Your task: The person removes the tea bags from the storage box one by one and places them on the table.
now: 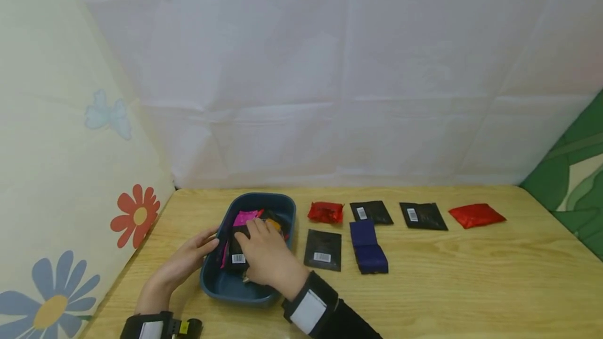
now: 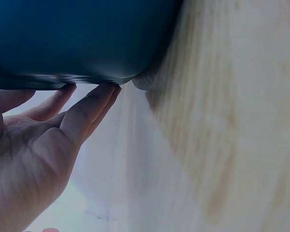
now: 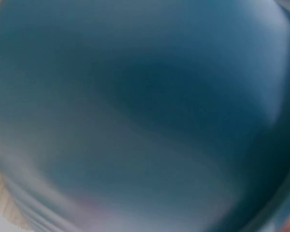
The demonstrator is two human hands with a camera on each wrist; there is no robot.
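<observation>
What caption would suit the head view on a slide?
Left hand against a blue bin, right hand inside it among packets; red and black packets lie on the table.

You have a table (image 1: 452, 286) with a pale yellow wood-grain top. On it, at your left, stands a blue tub (image 1: 237, 298), upright. Right of the tub you have a back row, left to right: a crinkled red packet (image 1: 326, 212), a black packet (image 1: 377, 213), a second black packet (image 1: 430, 216), and a smooth red packet (image 1: 477, 215), well apart from the tub. Nearer you lie a third black packet (image 1: 322, 247), white label toward you, and a creased dark blue packet (image 1: 369, 247).
</observation>
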